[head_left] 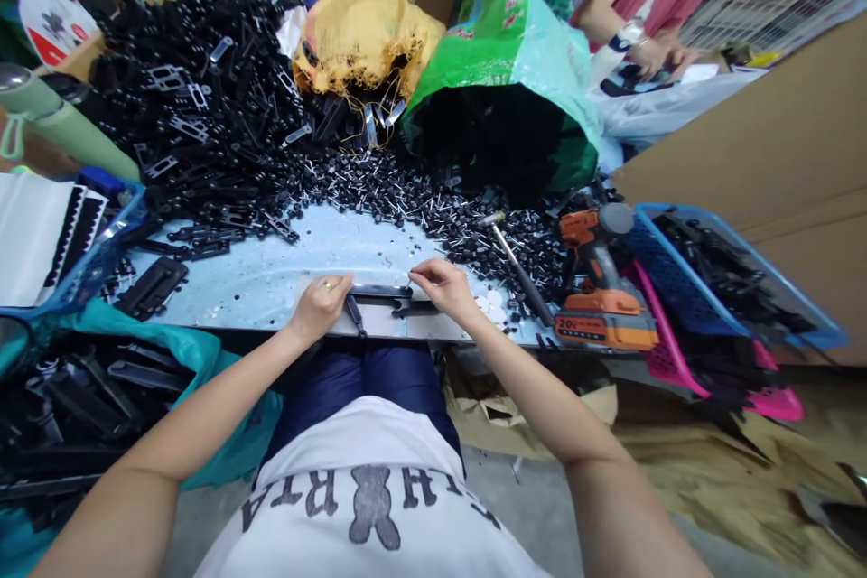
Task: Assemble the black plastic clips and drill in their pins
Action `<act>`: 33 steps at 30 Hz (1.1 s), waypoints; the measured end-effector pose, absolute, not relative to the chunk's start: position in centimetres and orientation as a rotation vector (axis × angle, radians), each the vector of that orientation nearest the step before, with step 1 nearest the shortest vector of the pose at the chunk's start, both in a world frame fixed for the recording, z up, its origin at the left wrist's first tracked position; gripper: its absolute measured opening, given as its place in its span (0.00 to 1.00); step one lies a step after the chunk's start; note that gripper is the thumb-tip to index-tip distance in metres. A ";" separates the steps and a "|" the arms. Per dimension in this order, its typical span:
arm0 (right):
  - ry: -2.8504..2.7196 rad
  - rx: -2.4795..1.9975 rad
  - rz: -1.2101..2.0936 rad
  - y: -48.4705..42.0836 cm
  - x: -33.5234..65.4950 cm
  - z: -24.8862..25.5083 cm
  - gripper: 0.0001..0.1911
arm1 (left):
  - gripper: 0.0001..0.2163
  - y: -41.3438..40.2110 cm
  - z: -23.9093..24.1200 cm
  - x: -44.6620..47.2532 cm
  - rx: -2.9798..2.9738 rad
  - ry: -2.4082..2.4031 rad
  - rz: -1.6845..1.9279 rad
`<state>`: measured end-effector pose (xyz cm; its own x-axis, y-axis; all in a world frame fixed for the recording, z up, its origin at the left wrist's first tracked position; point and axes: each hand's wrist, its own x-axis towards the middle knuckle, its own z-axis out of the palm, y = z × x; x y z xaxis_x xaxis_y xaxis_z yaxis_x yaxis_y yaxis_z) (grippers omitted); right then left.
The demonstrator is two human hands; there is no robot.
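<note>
A long black plastic bar [380,291] lies across the near edge of the blue work surface. My left hand [322,303] is closed on its left end. At the bar's right end, my right hand [445,286] is pinched shut, thumb against forefinger. Whatever is between those fingertips is too small to make out. From beneath the bar a slim black arm [356,316] sticks out towards my lap. Another dark piece [412,309] lies below its right half. Beyond my hands spreads a heap of small black-headed pins [366,185].
A hammer [518,269] and an orange cordless drill [602,280] lie to the right, beside blue [728,307] and pink baskets [670,370]. Black clips pile up [203,90] at back left. A green sack [501,63] gapes behind. Another person's hands [654,59] work at back right.
</note>
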<state>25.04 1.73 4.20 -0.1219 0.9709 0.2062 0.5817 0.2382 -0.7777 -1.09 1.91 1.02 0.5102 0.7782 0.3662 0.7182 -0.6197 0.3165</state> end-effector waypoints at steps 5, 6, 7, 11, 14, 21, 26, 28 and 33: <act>-1.951 -1.383 0.533 0.0 24.9 3.9 0.13 | 0.16 2.5 0.2 -1.9 2.687 1.149 0.635; -1.992 -1.379 0.504 -0.1 24.9 3.6 0.13 | 0.16 2.6 0.1 -2.0 2.720 1.136 0.610; -2.036 -1.373 0.481 -0.3 24.9 3.3 0.13 | 0.16 2.6 0.1 -2.2 2.755 1.128 0.589; -2.156 -1.335 0.330 -1.2 25.2 1.7 0.14 | 0.16 2.4 -0.2 -2.2 2.842 1.219 0.624; -2.210 -1.277 0.223 -1.5 26.0 0.5 0.14 | 0.16 1.9 0.0 -1.3 2.931 1.137 0.684; -2.431 -1.116 0.128 -0.4 28.2 -0.3 0.24 | 0.19 2.8 1.3 1.7 3.099 0.567 0.418; -2.502 -1.114 0.065 -0.2 28.4 -0.5 0.25 | 0.22 2.6 1.9 2.7 3.033 0.627 0.332; -2.488 -1.152 0.024 -0.4 28.2 -0.7 0.25 | 0.24 2.2 2.0 3.5 2.979 0.732 0.321; -2.493 -1.198 0.006 -0.9 27.8 -1.4 0.24 | 0.26 1.5 2.1 6.3 2.776 1.125 0.266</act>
<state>27.83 -0.90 -1.37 -0.5678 0.7545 0.3290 0.7529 0.6377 -0.1630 6.26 1.46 2.09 0.7060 0.6992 0.1126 0.6755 -0.7126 0.1895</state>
